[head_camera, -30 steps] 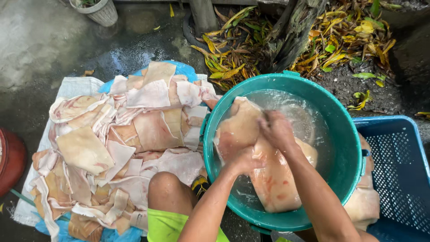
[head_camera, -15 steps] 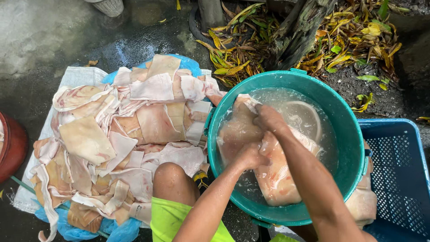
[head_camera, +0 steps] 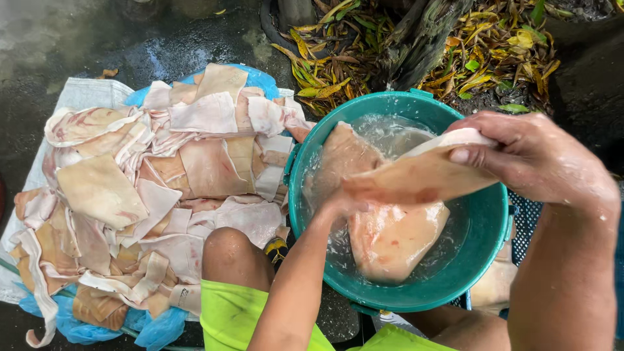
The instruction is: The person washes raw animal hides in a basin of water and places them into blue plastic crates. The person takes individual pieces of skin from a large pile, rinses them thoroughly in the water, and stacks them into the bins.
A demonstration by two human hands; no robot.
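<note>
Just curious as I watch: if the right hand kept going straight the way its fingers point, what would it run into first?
The right hand points leftward, gripping a pale slab of skin. Going on, it would probably meet the left hand at the slab's other end, above the teal tub; depth is hard to judge.

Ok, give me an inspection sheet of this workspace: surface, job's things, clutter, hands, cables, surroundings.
Surface: wet dark ground; white sack over blue plastic.
Job's things: teal tub of water; one pale skin sheet lifted above it, another sheet lying in the water.
Clutter: heap of skin pieces on the sack, left of the tub.
Hands: right hand pinches the lifted sheet's upper end; left hand grips its lower end over the water.
Cables: nothing seen.
Surroundings: fallen leaves and a tree trunk behind the tub; blue crate at right, mostly hidden.
</note>
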